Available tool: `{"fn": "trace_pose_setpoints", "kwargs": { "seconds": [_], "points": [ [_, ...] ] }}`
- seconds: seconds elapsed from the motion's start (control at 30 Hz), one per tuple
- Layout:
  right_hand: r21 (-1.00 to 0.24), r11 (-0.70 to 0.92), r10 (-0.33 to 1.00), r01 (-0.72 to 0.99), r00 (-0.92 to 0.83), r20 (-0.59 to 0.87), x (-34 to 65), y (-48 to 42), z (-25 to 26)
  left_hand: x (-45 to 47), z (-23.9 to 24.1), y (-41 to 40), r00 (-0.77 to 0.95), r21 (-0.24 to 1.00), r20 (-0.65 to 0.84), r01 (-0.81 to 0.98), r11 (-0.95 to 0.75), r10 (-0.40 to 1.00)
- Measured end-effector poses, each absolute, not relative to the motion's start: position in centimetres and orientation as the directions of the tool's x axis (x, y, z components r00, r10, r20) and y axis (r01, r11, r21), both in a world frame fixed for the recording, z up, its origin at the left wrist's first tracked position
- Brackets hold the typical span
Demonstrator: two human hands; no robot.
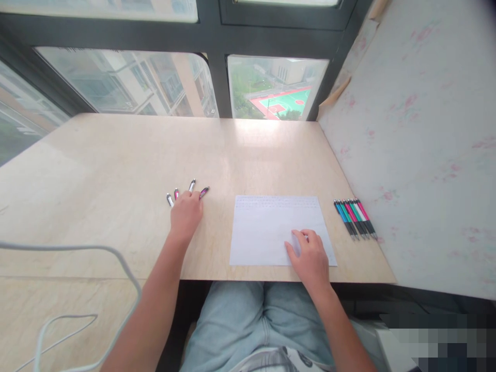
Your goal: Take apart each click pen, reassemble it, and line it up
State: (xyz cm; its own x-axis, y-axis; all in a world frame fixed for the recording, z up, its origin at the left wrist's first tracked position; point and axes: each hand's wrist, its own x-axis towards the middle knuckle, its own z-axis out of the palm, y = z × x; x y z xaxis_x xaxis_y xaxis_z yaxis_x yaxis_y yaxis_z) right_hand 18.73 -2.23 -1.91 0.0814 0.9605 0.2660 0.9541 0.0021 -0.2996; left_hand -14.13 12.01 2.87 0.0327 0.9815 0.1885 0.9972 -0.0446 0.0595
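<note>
My left hand [186, 216] lies over a small group of pens left of the paper, its fingertips hidden beneath it, so I cannot tell whether it grips one. Around its fingers show a white pen [170, 200], a pink pen [176, 194], another white pen [192, 184] and a dark pink pen [204, 192]. On the lower right of a white sheet of paper [263, 232] rests my right hand [312, 257], thumb apart from the bent fingers. A small dark-and-light spot shows near its fingers, too small to name. Rows of faint handwriting run along the sheet's top.
Several pens in blue, green, pink and white [355, 218] lie side by side at the right, near a flower-patterned wall [418, 144]. A grey-white cable [93, 248] loops over the wooden table [116, 155] at lower left. Dark window frames [220, 77] stand behind the table.
</note>
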Motion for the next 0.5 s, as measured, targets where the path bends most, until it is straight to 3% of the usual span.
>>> {"fn": "trace_pose_setpoints", "kwargs": {
  "seconds": [0.2, 0.3, 0.4, 0.5],
  "points": [
    [-0.315, 0.002, 0.954, 0.949, 0.092, 0.284, 18.6, -2.3, -2.1, -14.2, 3.0, 12.8, 0.087, 0.058, 0.118, 0.994, -0.094, 0.989],
    [-0.323, 0.003, 0.952, 0.946, 0.096, 0.290, 18.6, -2.3, -2.3, -13.5, 3.5, 12.6, 0.119, 0.126, 0.114, 0.983, -0.133, 0.986],
    [-0.332, 0.009, 0.953, 0.943, 0.092, 0.288, 18.8, -2.3, -2.3, -12.2, 4.3, 11.3, 0.086, 0.423, 0.145, 0.895, -0.140, 0.986],
    [-0.396, 0.018, 0.951, 0.918, 0.106, 0.291, 18.8, -2.3, -1.8, -10.2, 4.6, 8.5, 0.031, 0.868, 0.038, 0.494, -0.049, 0.999]
  ]
}}
